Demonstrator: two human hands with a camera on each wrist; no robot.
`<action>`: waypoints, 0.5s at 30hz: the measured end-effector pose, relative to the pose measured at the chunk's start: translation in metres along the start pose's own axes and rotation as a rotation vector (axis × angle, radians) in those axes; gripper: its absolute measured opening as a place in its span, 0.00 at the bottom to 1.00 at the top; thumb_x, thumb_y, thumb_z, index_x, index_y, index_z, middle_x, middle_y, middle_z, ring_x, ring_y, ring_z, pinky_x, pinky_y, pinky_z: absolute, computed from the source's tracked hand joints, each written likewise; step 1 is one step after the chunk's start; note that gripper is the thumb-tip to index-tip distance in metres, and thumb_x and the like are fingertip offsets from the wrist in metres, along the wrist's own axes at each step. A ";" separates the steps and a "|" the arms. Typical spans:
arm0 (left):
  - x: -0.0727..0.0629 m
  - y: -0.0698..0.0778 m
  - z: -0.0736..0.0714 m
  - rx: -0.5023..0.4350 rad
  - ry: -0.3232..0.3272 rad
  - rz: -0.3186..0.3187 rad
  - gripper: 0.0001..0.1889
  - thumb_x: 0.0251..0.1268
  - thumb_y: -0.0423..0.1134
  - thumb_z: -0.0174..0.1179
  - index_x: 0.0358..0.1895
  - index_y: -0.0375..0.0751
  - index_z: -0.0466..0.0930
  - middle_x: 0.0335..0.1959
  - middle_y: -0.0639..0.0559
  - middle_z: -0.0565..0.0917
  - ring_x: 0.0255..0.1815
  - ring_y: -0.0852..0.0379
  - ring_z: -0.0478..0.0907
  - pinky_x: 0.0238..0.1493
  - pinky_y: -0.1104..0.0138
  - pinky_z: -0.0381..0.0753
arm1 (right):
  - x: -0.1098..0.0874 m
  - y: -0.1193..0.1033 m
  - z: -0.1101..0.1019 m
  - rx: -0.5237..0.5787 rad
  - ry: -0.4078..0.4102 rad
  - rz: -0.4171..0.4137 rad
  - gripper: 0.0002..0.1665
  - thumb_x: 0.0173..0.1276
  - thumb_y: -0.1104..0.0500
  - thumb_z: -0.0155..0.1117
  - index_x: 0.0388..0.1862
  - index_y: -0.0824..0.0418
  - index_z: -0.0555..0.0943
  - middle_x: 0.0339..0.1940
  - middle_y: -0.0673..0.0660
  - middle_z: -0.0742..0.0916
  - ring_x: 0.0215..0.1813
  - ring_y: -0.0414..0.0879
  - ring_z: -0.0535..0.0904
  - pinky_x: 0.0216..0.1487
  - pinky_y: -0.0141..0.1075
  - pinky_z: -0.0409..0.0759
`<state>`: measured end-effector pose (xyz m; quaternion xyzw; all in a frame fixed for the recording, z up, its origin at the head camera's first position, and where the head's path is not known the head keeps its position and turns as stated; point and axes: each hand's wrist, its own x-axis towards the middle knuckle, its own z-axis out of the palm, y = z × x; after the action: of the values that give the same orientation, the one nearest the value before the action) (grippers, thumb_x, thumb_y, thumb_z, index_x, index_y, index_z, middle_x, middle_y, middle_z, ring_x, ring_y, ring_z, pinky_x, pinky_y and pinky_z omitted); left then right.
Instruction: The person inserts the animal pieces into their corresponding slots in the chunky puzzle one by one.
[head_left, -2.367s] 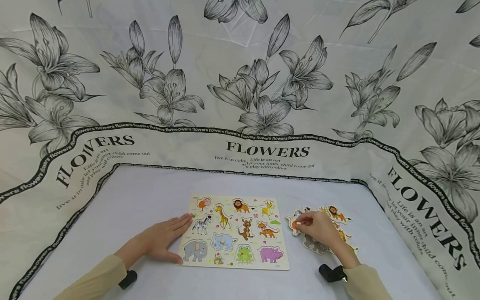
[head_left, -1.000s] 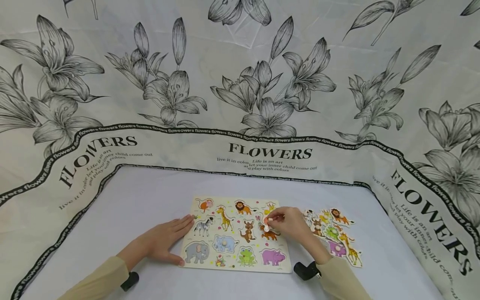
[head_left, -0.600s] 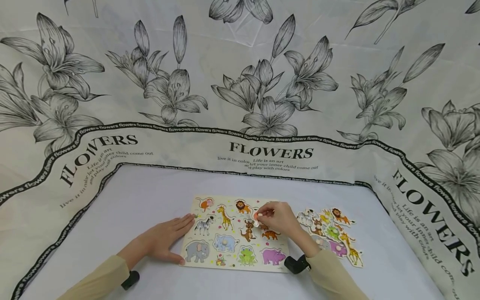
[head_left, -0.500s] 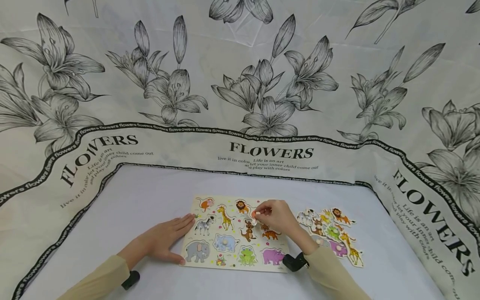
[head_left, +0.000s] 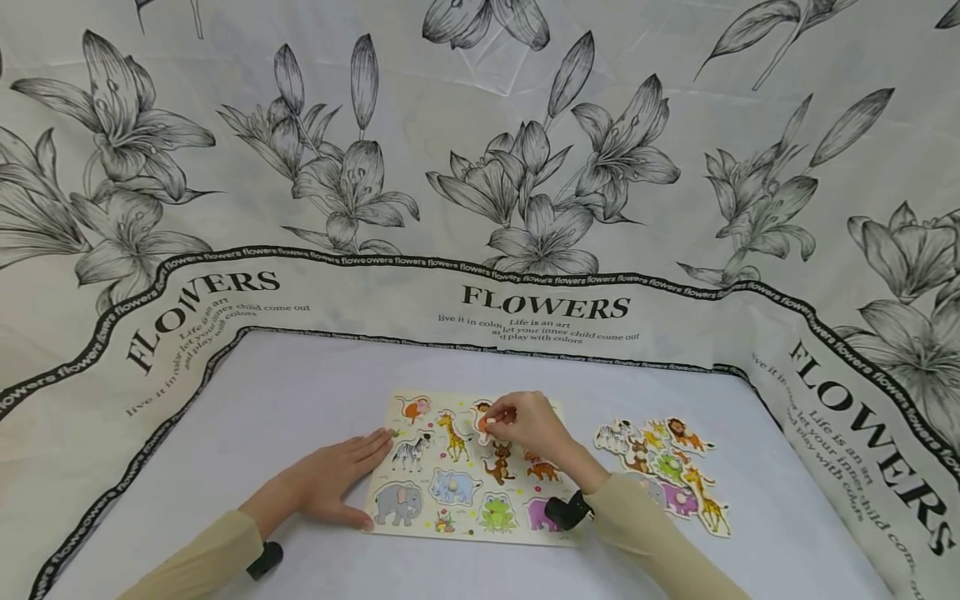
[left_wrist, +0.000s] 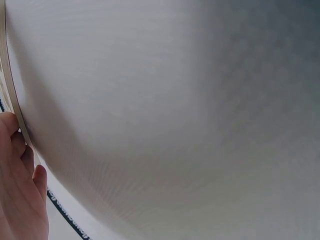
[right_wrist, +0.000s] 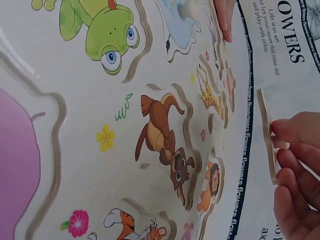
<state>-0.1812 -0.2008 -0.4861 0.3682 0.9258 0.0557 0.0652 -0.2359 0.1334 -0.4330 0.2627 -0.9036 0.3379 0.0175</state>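
- Orange puzzle piece (head_left: 481, 427): at the fingertips of the right hand (head_left: 531, 423), held clear of the puzzle board (right_wrist: 95, 172) beneath; presumably light, stiff, not readily broken.
- Hold point: the small knob (right_wrist: 281, 144) (the thin rim would likely give poorer purchase).
- Right hand: thumb and fingers pinching the knob; forearm angled across the board's near-right corner.
- Left hand (head_left: 330, 485): fingers extended, thumb spread, resting against the board edge beside it; grasping nothing.
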 end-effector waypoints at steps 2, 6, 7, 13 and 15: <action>0.000 0.000 0.000 -0.006 -0.004 -0.007 0.57 0.50 0.78 0.50 0.75 0.38 0.52 0.78 0.45 0.53 0.78 0.47 0.53 0.73 0.53 0.64 | 0.004 -0.001 0.003 -0.009 -0.006 -0.010 0.04 0.59 0.60 0.70 0.33 0.58 0.88 0.26 0.51 0.87 0.24 0.35 0.76 0.25 0.26 0.76; 0.000 0.000 0.000 -0.010 -0.012 -0.013 0.57 0.50 0.78 0.50 0.76 0.38 0.51 0.78 0.45 0.52 0.78 0.47 0.52 0.73 0.53 0.63 | 0.010 -0.004 0.007 -0.016 -0.019 -0.022 0.04 0.59 0.60 0.70 0.33 0.58 0.88 0.27 0.51 0.88 0.24 0.34 0.75 0.25 0.25 0.75; 0.000 0.000 0.000 -0.012 -0.012 -0.013 0.57 0.50 0.78 0.50 0.76 0.38 0.51 0.78 0.45 0.52 0.78 0.46 0.52 0.73 0.53 0.63 | 0.012 -0.005 0.008 -0.014 -0.022 -0.025 0.04 0.59 0.60 0.70 0.33 0.58 0.88 0.27 0.51 0.88 0.24 0.33 0.76 0.26 0.25 0.76; 0.000 0.000 0.000 -0.013 -0.016 -0.014 0.58 0.50 0.78 0.50 0.76 0.38 0.50 0.78 0.45 0.51 0.78 0.47 0.51 0.74 0.54 0.61 | 0.020 -0.010 0.013 -0.012 -0.042 -0.041 0.04 0.61 0.59 0.69 0.34 0.57 0.88 0.25 0.50 0.86 0.23 0.35 0.74 0.23 0.27 0.74; 0.000 0.000 0.000 -0.014 -0.016 -0.014 0.58 0.50 0.78 0.51 0.76 0.38 0.50 0.78 0.45 0.51 0.78 0.47 0.51 0.75 0.54 0.61 | 0.024 -0.012 0.016 -0.010 -0.051 -0.043 0.04 0.61 0.59 0.70 0.34 0.58 0.87 0.24 0.49 0.86 0.22 0.35 0.73 0.22 0.27 0.72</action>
<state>-0.1812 -0.2008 -0.4860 0.3619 0.9273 0.0589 0.0756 -0.2488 0.1052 -0.4331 0.2903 -0.8996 0.3263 0.0031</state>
